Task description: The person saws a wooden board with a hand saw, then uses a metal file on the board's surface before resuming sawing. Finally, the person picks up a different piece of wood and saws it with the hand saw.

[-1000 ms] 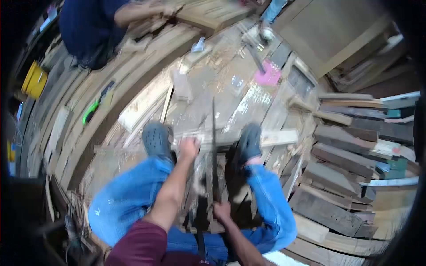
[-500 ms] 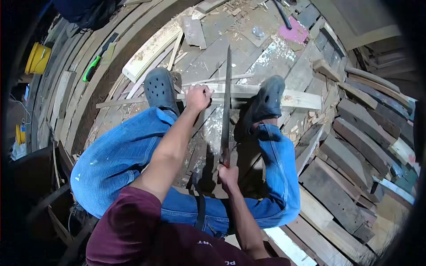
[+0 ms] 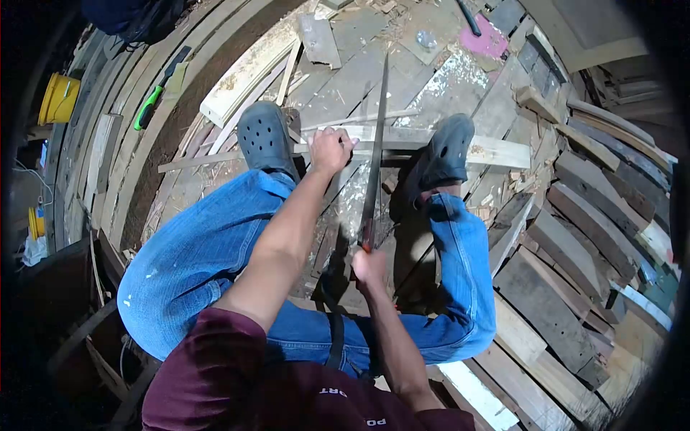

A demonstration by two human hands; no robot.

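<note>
A pale wooden plank (image 3: 496, 152) lies crosswise in front of me, with a shoe (image 3: 267, 138) over it on the left and another shoe (image 3: 447, 151) at it on the right. My left hand (image 3: 330, 149) is closed over the plank between the shoes, fingers curled at its edge. In my right hand (image 3: 370, 267) is the handle of a handsaw (image 3: 377, 147), gripped in a fist. The long narrow blade points away from me and crosses the plank just right of my left hand.
Curved wooden blocks (image 3: 575, 230) are stacked on the right. Wood offcuts and sawdust cover parts of the plank floor (image 3: 359, 90). A green-handled tool (image 3: 151, 104) rests on boards at left, near a yellow bucket (image 3: 59, 99). A pink piece (image 3: 485, 39) lies farther off.
My right hand has pushed the saw forward, so its tip reaches farther away. My left hand stays on the plank. The whole view has shifted slightly.
</note>
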